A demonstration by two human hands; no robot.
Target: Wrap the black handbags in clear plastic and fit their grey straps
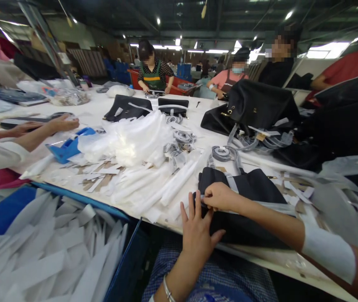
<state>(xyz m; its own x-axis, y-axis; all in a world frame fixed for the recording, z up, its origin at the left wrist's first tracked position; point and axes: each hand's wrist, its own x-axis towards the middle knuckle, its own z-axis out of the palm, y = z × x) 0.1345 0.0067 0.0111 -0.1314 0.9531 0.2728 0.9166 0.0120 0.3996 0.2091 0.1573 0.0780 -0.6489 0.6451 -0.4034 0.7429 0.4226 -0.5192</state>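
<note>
A black handbag [257,186] lies on the table edge in front of me, with a wrapped grey strap [224,154] coiled beyond it. My left hand [197,228], with a bracelet at the wrist, rests fingers spread against the bag's left end. Just above it, my right hand [221,196] is closed, fingertips pinched at the bag's left edge. What the pinch holds is too small to make out. A white band covers my right forearm. The lower part of the bag is partly hidden beneath my right arm.
White wrapping sheets [128,140] are heaped left of the bag, near a blue tape dispenser [71,144]. A blue bin [125,256] of white strips stands lower left. More black bags [260,105] lie at right. A co-worker's hands [61,124] are at far left; other people work opposite.
</note>
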